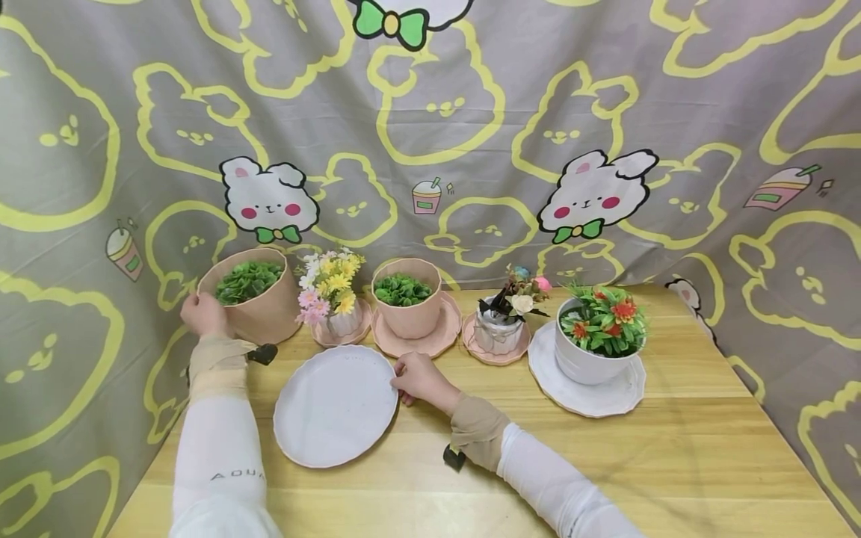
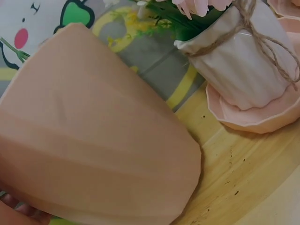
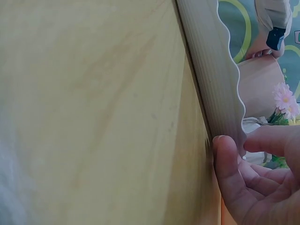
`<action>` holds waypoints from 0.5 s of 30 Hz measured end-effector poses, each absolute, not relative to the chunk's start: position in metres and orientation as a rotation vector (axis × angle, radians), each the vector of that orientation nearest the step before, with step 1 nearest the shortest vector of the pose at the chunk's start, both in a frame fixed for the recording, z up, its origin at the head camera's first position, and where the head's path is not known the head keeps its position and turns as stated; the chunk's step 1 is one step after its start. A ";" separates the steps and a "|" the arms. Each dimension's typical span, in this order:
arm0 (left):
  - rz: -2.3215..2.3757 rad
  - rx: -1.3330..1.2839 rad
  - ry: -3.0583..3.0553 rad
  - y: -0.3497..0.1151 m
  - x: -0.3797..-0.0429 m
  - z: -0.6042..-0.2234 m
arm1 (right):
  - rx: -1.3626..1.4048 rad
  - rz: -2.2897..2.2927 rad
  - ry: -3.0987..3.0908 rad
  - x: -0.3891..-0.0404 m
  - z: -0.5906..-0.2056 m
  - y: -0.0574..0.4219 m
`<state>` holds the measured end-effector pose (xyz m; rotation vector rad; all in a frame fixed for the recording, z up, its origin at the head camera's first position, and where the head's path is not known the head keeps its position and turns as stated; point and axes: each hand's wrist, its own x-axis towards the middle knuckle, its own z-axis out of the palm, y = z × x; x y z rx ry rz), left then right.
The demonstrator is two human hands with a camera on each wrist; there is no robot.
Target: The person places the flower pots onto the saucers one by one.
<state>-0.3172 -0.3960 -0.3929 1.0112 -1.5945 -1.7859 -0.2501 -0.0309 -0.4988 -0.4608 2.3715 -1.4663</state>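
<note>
At the far left of the head view, my left hand grips the side of a large pink flower pot with green leaves inside. That pot's wall fills much of the left wrist view, and only a few fingertips show at its lower left. My right hand pinches the right edge of a big white scalloped saucer in front of the row of pots. In the right wrist view, thumb and fingers meet on the saucer's wavy rim, close over the wooden table.
Right of the large pot stand a small white pot of flowers, a smaller pink pot on a pink saucer, another small white pot, and a white pot with red flowers on a white saucer. A patterned curtain hangs behind the table.
</note>
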 end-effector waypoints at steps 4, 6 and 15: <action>-1.736 1.051 -1.607 -0.399 -0.321 -0.399 | -0.454 -1.471 2.361 -0.250 -0.500 -0.031; -1.706 1.062 -1.609 -0.400 -0.324 -0.401 | -0.447 -1.468 2.360 -0.251 -0.500 -0.031; -1.666 1.090 -1.431 -0.401 -0.333 -0.406 | -0.461 -1.471 2.369 -0.252 -0.501 -0.032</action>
